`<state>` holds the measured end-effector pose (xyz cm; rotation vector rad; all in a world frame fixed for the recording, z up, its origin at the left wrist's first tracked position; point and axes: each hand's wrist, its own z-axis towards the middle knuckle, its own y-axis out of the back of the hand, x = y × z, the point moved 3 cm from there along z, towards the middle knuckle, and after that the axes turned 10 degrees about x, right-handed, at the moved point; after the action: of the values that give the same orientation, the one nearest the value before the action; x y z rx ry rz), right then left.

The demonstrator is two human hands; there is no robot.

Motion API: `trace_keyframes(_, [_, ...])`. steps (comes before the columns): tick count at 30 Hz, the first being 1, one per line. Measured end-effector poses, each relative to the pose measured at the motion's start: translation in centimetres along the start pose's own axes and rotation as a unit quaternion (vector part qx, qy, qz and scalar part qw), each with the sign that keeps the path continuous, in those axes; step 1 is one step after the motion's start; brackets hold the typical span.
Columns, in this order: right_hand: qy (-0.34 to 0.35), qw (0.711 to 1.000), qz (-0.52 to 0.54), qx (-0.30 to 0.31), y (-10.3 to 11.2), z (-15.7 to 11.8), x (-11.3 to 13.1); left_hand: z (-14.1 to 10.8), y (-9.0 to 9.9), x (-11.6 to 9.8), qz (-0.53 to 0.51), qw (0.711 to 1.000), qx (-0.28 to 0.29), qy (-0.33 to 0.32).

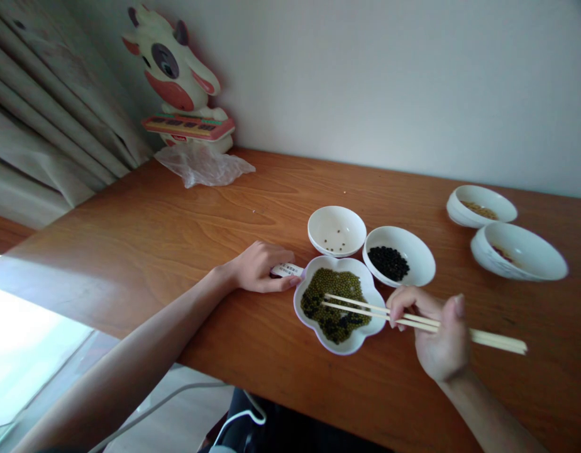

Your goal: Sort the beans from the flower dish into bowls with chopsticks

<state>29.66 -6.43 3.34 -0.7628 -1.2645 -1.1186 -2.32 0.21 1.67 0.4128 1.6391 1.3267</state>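
A flower-shaped white bowl [376,322] with a lilac rim holds green beans, with black beans mixed in along the lower and left parts. At its left edge, my left hand [260,267] is closed on a white, printed tab that adjoins the rim. My right hand [434,333] grips a pair of pale chopsticks [495,340]; their tips, slightly apart, reach down among the beans. No bean can be made out between the tips. Just behind stand a round white bowl [336,217] with several small beans and another white bowl [420,261] with a heap of black beans.
Two more white bowls stand at the right: one [460,211] with yellowish grains, the other [526,258] with reddish and yellow bits. A cow-shaped toy keyboard [187,126] and a crumpled plastic bag [205,167] sit far left. The wooden table's [271,358] front edge is near me.
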Motion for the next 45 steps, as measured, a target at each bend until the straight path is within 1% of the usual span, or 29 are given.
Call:
trace_keyframes(5, [0.000, 1.000, -0.009, -0.014, 0.16, -0.03, -0.16, 0.09, -0.04, 0.04, -0.004, 1.000, -0.005, -0.002])
trace_keyframes(11, [0.024, 1.000, -0.016, -0.005, 0.31, 0.03, 0.24, 0.06, -0.15, 0.09, -0.007, 1.000, 0.007, 0.003])
trace_keyframes(18, [0.043, 0.999, -0.032, -0.008, 0.26, -0.09, 0.33, 0.06, -0.10, 0.13, -0.006, 1.000, 0.008, 0.005])
trace_keyframes(30, [0.035, 0.999, -0.023, -0.026, 0.52, -0.69, -0.35, -0.03, -0.17, 0.17, 0.002, 1.000, 0.006, 0.003])
trace_keyframes(36, [0.030, 0.999, -0.014, -0.012, 0.21, -0.43, -0.07, 0.00, -0.06, 0.07, 0.003, 1.000, 0.004, 0.004])
trace_keyframes(41, [0.021, 0.999, -0.021, -0.014, 0.24, -0.50, -0.37, 0.00, 0.02, -0.02, 0.005, 1.000, 0.003, 0.000])
trace_keyframes(45, [0.038, 0.999, -0.023, -0.006, 0.33, -0.45, -0.52, 0.01, 0.01, -0.05, 0.010, 1.000, 0.006, 0.004])
